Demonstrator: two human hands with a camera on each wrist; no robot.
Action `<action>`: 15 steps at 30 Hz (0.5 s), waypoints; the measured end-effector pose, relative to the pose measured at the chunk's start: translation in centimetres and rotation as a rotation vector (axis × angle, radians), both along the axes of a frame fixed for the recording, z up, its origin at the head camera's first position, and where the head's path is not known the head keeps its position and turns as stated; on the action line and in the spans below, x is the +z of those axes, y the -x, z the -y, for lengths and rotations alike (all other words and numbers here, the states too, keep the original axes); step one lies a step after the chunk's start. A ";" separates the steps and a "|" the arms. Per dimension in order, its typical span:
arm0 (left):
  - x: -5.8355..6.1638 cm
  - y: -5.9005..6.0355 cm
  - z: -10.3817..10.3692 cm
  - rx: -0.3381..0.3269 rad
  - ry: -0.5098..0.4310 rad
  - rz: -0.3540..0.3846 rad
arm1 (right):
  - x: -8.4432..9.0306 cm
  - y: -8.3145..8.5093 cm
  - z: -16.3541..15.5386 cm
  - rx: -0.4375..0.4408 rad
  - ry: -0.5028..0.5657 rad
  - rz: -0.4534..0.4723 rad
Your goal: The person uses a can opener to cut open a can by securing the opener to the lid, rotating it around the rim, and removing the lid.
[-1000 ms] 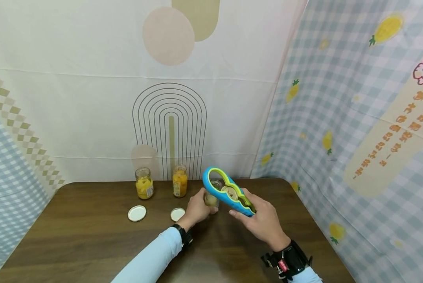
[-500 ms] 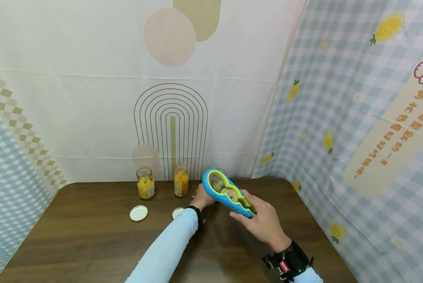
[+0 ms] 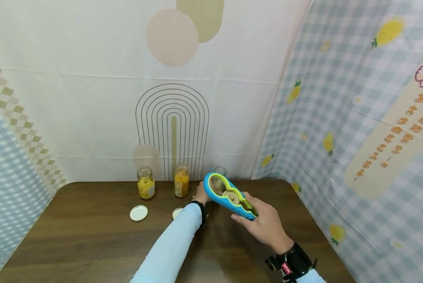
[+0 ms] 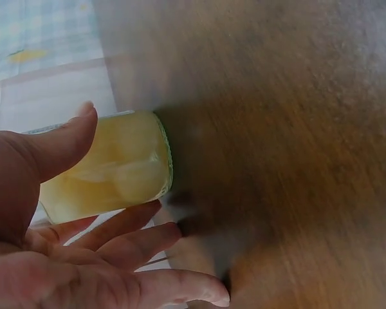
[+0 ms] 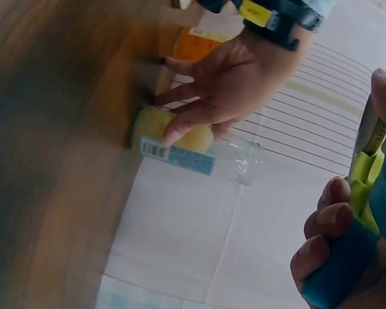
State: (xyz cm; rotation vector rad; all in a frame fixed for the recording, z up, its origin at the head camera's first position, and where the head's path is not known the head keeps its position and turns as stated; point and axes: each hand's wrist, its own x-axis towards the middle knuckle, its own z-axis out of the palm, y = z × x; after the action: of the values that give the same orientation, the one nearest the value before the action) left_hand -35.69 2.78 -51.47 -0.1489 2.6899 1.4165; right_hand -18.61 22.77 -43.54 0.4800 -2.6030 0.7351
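Note:
My left hand [image 3: 200, 193] is at a glass jar [image 5: 235, 158] with pale yellow fruit and a blue label, standing lidless at the back of the table. In the left wrist view the thumb lies along one side of this jar [image 4: 125, 164], and the fingers [image 4: 141, 248] spread out straight on its other side. My right hand [image 3: 264, 224] grips a blue and green jar opener [image 3: 227, 203] by its handle end, held up in front of the jar. A round cream-coloured lid [image 3: 231, 197] shows inside the opener's frame. The opener hides part of the jar in the head view.
To the left stand two more open jars, one with yellow fruit [image 3: 146, 186] and one with orange fruit [image 3: 181, 182]. A white lid [image 3: 138, 213] lies before them on the brown table [image 3: 91, 232]. Another lid [image 3: 176, 212] is partly behind the left sleeve. Curtains hang behind and right.
My left hand has carried the jar back and placed it at the table's rear, and its fingers have spread. The right hand and opener have barely moved.

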 end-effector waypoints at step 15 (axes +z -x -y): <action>1.3 -0.5 -0.5 -0.062 0.066 0.055 | -0.8 0.5 -0.3 -0.009 -0.052 -0.024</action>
State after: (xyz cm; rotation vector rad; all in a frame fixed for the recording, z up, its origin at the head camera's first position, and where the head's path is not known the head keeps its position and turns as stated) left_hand -35.20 3.24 -50.19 -0.1073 2.6731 1.2884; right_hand -19.07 23.09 -44.33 0.4889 -2.6062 0.6561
